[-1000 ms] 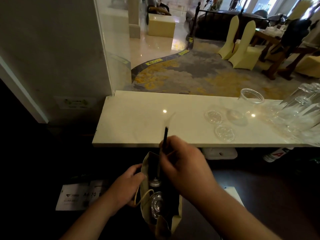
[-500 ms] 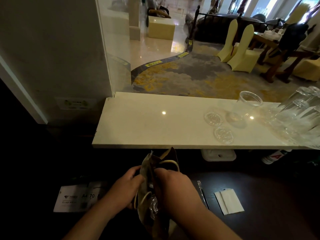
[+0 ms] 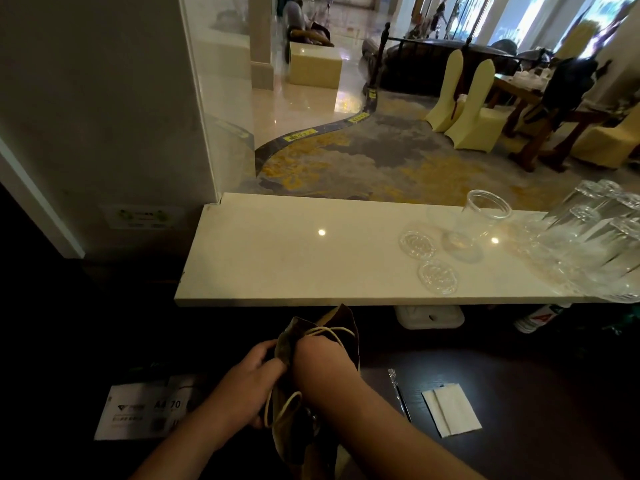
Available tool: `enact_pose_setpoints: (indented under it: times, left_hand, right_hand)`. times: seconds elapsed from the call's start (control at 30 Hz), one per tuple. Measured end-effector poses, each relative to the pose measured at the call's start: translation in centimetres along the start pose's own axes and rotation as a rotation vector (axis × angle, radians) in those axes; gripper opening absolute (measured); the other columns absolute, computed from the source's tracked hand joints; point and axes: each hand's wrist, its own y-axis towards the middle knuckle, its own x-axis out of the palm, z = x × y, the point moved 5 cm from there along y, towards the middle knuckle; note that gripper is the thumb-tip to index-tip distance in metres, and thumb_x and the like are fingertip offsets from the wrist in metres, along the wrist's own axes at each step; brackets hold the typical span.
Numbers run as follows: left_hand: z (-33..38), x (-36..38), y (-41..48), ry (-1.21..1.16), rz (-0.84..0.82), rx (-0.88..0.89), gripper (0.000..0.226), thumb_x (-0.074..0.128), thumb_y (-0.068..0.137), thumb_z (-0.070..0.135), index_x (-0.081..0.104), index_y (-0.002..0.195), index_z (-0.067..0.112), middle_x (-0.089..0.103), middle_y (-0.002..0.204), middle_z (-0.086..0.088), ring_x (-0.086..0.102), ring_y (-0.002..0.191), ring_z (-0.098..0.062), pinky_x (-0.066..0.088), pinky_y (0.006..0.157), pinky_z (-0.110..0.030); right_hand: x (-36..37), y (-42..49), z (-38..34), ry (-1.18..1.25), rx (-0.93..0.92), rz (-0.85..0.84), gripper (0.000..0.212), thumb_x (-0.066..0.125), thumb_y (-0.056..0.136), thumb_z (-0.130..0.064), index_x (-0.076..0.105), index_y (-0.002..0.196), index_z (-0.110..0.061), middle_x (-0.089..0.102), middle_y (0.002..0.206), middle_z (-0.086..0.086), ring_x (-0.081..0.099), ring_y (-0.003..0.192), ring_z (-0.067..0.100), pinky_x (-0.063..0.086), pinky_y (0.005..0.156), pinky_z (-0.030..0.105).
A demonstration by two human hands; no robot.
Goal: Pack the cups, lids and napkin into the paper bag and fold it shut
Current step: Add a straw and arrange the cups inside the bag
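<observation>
1. I am looking at the paper bag (image 3: 341, 325), which is standing low in the centre of the frame on the dark table (image 3: 536, 386). Its mouth is crumpled, and its base is running off the bottom edge.
2. The left hand (image 3: 251, 384) is gripping the bag's left wall, with the fingers curling round the paper just above a pale cord handle (image 3: 282, 408).
3. The right hand (image 3: 320, 362) is lying against the bag's top. Its fingers are hiding behind the paper, so I cannot tell whether it is pinching or only pressing.
4. The bag's inside is showing only darkness and one small glint, and I am making out nothing more of the contents.
5. The napkin (image 3: 452, 414) is lying flat at lower right, well apart from the bag. A wrapped straw (image 3: 398, 393) is lying just to its left.
6. On the pale counter (image 3: 277, 258), right of centre, two clear lids (image 3: 418, 244) are lying near an upright clear cup (image 3: 479, 220).
7. The glasses (image 3: 595, 237) at the right edge are partly running out of frame.
8. A printed sheet (image 3: 142, 410) at lower left is too dim for me to read.
</observation>
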Motion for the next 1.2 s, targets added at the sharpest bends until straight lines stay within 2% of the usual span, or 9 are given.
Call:
enact_pose_setpoints:
  times: [0.17,0.27,0.47,0.57,0.67,0.8,1.07,1.13,1.2]
  left_hand:
    - [0.2,-0.2,0.1,0.02,0.003,0.004,0.033,0.053,0.1,0.028,0.057,0.131,0.039,0.074,0.109,-0.001,0.073,0.094,-0.017,0.053,0.059,-0.025]
    - [0.5,-0.1,-0.1,0.019,-0.006,0.005,0.032,0.052,0.101,0.029,0.055,0.129,0.042,0.072,0.11,0.001,0.072,0.092,-0.015,0.052,0.055,-0.023]
    - [0.6,-0.1,-0.4,0.023,-0.002,0.021,0.034,0.052,0.1,0.03,0.056,0.132,0.042,0.072,0.11,0.002,0.072,0.094,-0.015,0.053,0.06,-0.025]
    - [0.7,0.1,-0.4,0.028,0.001,0.025,0.034,0.052,0.101,0.029,0.055,0.133,0.042,0.072,0.109,0.004,0.071,0.093,-0.013,0.053,0.057,-0.024]
    - [0.9,0.2,-0.6,0.029,0.001,0.024,0.033,0.051,0.101,0.028,0.055,0.131,0.041,0.071,0.109,0.003,0.071,0.092,-0.013,0.053,0.055,-0.022]
    - [0.8,0.2,-0.6,0.029,0.012,0.014,0.036,0.052,0.101,0.027,0.055,0.134,0.04,0.071,0.111,0.001,0.071,0.093,-0.014,0.053,0.055,-0.022]
    - [0.7,0.0,-0.4,0.043,0.009,0.007,0.039,0.052,0.101,0.029,0.054,0.138,0.039,0.071,0.111,0.001,0.071,0.096,-0.016,0.053,0.061,-0.026]
    - [0.8,-0.2,-0.5,0.045,0.011,0.002,0.039,0.052,0.1,0.031,0.053,0.138,0.04,0.072,0.109,0.002,0.071,0.095,-0.016,0.052,0.06,-0.025]
    - [0.7,-0.3,-0.6,0.029,0.013,-0.011,0.036,0.054,0.1,0.035,0.055,0.135,0.042,0.073,0.107,0.001,0.072,0.093,-0.016,0.054,0.06,-0.025]
  right_hand:
    - [1.5,2.0,0.7,-0.062,0.046,-0.115,0.03,0.051,0.101,-0.012,0.061,0.126,0.001,0.061,0.13,0.021,0.06,0.119,0.035,0.05,0.1,0.045]
    - [2.4,3.6,1.0,-0.1,0.09,-0.214,0.035,0.055,0.1,-0.02,0.058,0.132,-0.005,0.059,0.133,0.018,0.056,0.124,0.035,0.048,0.101,0.047]
    - [3.7,4.9,2.3,-0.077,0.148,-0.321,0.045,0.045,0.106,-0.024,0.046,0.146,-0.004,0.046,0.15,0.019,0.041,0.14,0.035,0.031,0.116,0.044]
    - [4.1,5.0,2.6,-0.086,0.179,-0.31,0.045,0.044,0.106,-0.024,0.045,0.147,-0.005,0.044,0.152,0.019,0.039,0.141,0.035,0.031,0.115,0.044]
    - [4.5,5.2,2.8,-0.095,0.205,-0.316,0.049,0.042,0.107,-0.023,0.037,0.151,-0.002,0.036,0.157,0.021,0.031,0.145,0.036,0.022,0.119,0.044]
    - [4.2,4.9,2.7,-0.098,0.19,-0.276,0.05,0.042,0.107,-0.027,0.036,0.152,-0.007,0.036,0.158,0.018,0.029,0.146,0.035,0.02,0.119,0.047]
    - [1.9,1.8,1.0,-0.17,0.095,-0.269,0.045,0.048,0.105,-0.024,0.046,0.146,-0.006,0.045,0.15,0.019,0.037,0.142,0.038,0.028,0.116,0.052]
    - [0.6,-0.2,0.0,-0.167,0.034,-0.222,0.041,0.053,0.102,-0.022,0.052,0.141,-0.007,0.052,0.144,0.019,0.046,0.135,0.037,0.036,0.113,0.052]
    - [-0.8,-2.1,-0.6,-0.081,0.0,-0.13,0.03,0.056,0.099,-0.018,0.061,0.127,-0.011,0.062,0.129,0.015,0.059,0.119,0.033,0.049,0.102,0.049]
